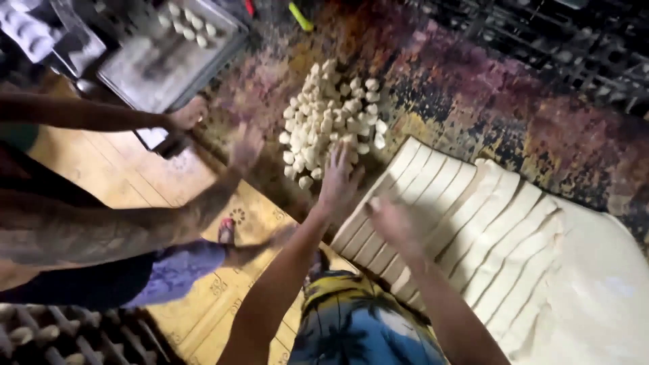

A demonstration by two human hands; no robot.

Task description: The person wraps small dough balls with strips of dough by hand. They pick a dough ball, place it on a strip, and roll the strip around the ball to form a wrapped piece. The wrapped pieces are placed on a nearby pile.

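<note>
The left hand [338, 177] spreads open at the pile of dough pieces [330, 116]; the blurred right hand [391, 223], grip unclear, hovers over the cut dough strips [473, 216]. A co-worker's hand [186, 113] touches a metal tray [152, 74] beyond.

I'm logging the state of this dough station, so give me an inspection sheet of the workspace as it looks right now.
Surface: dark mottled worktop, dusted pale.
Job's things: pile of small dough pieces; dough sheet cut into strips.
Clutter: metal tray holding a few dough pieces; yellow-green tool.
Grippers: left hand open at the pile's edge; right hand blurred over the strips.
Cables: nothing seen.
Surroundings: another person's hands by the tray; patterned floor.
</note>
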